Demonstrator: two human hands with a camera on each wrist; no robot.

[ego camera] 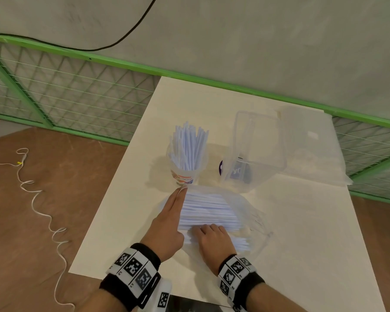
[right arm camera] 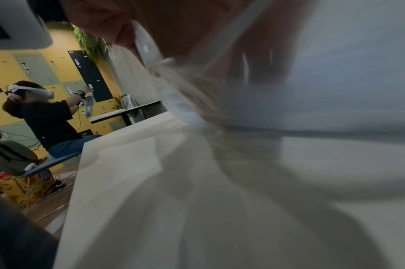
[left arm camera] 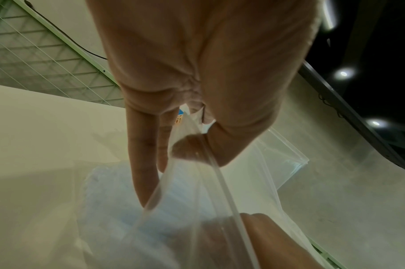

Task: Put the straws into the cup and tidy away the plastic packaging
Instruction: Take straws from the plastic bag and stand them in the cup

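Observation:
A clear plastic bag [ego camera: 239, 206] of white straws [ego camera: 205, 212] lies across the middle of the table [ego camera: 302, 233]. My left hand [ego camera: 177, 204] lies along the bag's left, open end. In the left wrist view the left hand [left arm camera: 174, 154] pinches the bag's rim [left arm camera: 220, 178] between its thumb and straight fingers. My right hand [ego camera: 208, 231] curls over a bunch of straws at the bag's near side; in the right wrist view it [right arm camera: 178, 27] shows through blurred plastic. Just behind the bag stands a printed cup [ego camera: 186, 174] with several straws [ego camera: 189, 145] upright in it.
A clear plastic box [ego camera: 259, 140] with a purple item inside stands right of the cup, its lid [ego camera: 309, 136] behind it. A green mesh fence [ego camera: 77, 97] runs behind the table. A white cord [ego camera: 43, 212] lies on the floor at left. Another person [right arm camera: 47, 116] sits off to one side.

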